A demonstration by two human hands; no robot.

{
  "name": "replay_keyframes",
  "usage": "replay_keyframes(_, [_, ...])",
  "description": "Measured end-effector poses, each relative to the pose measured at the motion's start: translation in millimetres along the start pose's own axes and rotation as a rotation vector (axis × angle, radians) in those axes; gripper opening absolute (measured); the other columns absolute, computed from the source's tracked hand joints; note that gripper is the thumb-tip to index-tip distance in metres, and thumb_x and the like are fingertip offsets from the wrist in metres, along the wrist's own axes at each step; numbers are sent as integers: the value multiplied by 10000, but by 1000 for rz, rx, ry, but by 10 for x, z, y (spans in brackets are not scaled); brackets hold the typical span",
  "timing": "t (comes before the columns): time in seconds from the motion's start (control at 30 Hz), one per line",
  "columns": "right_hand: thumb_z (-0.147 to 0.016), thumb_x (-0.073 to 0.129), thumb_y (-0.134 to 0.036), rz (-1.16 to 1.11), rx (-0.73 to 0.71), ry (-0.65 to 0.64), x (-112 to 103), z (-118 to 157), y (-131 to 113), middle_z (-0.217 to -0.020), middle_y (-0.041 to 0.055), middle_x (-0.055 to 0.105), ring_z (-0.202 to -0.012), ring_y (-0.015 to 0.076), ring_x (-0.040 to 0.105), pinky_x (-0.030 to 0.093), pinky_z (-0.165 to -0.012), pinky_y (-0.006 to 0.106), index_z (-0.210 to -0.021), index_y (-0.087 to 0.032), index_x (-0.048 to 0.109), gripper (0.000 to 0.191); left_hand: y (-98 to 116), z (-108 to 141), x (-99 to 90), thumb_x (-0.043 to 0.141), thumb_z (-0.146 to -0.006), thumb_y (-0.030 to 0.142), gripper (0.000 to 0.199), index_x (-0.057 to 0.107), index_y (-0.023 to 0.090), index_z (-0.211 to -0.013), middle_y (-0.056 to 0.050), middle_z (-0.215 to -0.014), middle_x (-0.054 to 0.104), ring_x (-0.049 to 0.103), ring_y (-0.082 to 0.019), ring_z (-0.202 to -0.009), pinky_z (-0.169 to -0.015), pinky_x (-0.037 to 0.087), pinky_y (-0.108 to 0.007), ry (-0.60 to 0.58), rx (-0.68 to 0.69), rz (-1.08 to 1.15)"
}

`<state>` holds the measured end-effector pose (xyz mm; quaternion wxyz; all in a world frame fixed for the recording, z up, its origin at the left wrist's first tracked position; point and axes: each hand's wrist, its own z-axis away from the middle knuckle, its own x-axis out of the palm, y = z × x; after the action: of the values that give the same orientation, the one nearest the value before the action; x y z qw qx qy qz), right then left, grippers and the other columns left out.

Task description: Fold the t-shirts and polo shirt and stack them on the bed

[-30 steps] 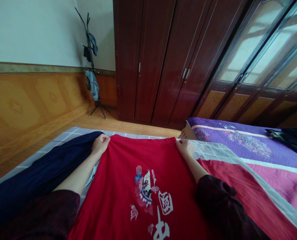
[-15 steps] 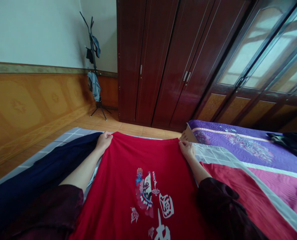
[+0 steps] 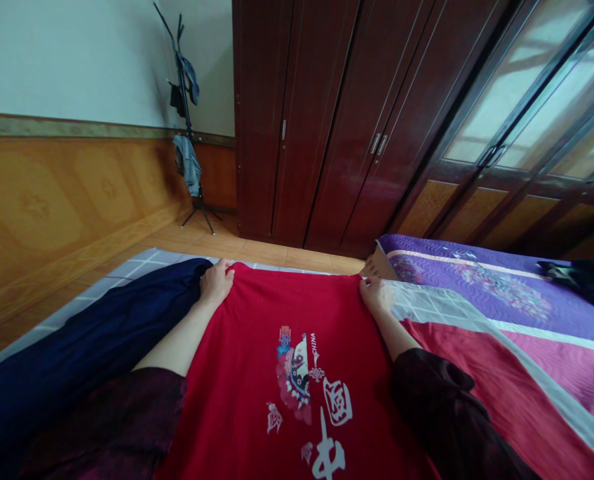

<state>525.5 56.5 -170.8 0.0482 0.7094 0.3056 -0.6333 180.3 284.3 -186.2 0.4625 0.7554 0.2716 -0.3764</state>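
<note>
A red shirt point(image 3: 257, 320) with a printed mask figure, white characters and the word CHINA is spread out in front of me. My left hand point(image 3: 217, 283) pinches its far left corner, beside a dark blue garment point(image 3: 97, 327). At the far right corner, my right hand point(image 3: 375, 295) grips the same shirt. The far edge runs nearly straight between both hands. Another red cloth point(image 3: 481, 360) lies to the right of my right forearm. The near part of the shirt runs out of view.
The garments lie on a grey checked sheet point(image 3: 427, 303). A purple and pink bedspread point(image 3: 467, 273) with dark clothing point(image 3: 581, 280) is at the right. Beyond stand a dark red wardrobe point(image 3: 321, 133) and a coat rack point(image 3: 187, 120).
My left hand has moved slightly right, with the shirt's corner still in it. The shirt lies flatter, with fewer folds on its left side. The camera view has shifted a little.
</note>
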Motion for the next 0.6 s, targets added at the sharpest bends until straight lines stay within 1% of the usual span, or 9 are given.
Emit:
replay_keyframes(0.1, [-862,462,-372,-13,-40,-37,-37,-17,20,-969,165,683,-951,301,631,460,-767,370,-977,-161,716,350,21,7,-22,498,-862,293,273,581,212,-1109,-99,-1077,667,631,-262,-969,-782,478,-326,-23,53,-27])
replay_keyframes(0.2, [-842,520,-371,-51,-113,-99,-115,-10,49,-945,134,692,-952,270,632,461,-787,339,-1081,-148,678,363,80,51,-44,479,-872,251,308,564,195,-1162,-114,-1169,606,573,-246,-1087,-883,458,-323,-44,128,-62])
replay_keyframes(0.27, [-816,567,-342,-84,-180,-145,-189,45,77,-937,120,693,-928,239,637,465,-791,308,-1153,-120,634,409,131,110,-90,483,-868,227,325,562,194,-1182,-122,-1234,556,516,-245,-1167,-940,435,-330,-78,179,-86])
replay_keyframes(0.33, [-785,604,-312,-122,-257,-186,-281,165,127,-1000,118,682,-907,213,642,473,-792,287,-1205,-109,593,466,178,197,-190,506,-847,201,363,553,192,-1207,-133,-1312,492,462,-265,-1229,-960,428,-356,-129,228,-107])
replay_keyframes(0.4, [-761,620,-313,-161,-330,-221,-397,366,217,-1122,133,641,-912,203,645,487,-799,291,-1263,-116,541,545,210,319,-358,537,-817,181,435,522,189,-1252,-142,-1387,418,417,-291,-1270,-965,427,-380,-189,286,-119])
replay_keyframes(0.47, [-731,627,-326,-186,-386,-244,-547,654,366,-1209,155,592,-992,230,627,490,-847,334,-1298,-118,501,617,226,494,-593,568,-796,183,473,518,200,-1265,-125,-1402,411,420,-283,-1272,-984,415,-362,-258,356,-117])
replay_keyframes(0.53, [-700,630,-360,-209,-462,-234,-727,1025,585,-1255,160,562,-1138,276,552,449,-944,400,-1281,-133,515,634,232,742,-884,580,-800,208,439,552,221,-1237,-89,-1350,481,467,-250,-1236,-1010,390,-320,-351,450,-96])
replay_keyframes(0.6, [-703,609,-450,-255,-587,-181,-917,1455,871,-1305,145,534,-1240,303,468,391,-1021,447,-1248,-172,544,616,232,1068,-1209,574,-821,249,353,603,241,-1173,-56,-1242,571,534,-225,-1163,-1010,385,-297,-462,553,-44])
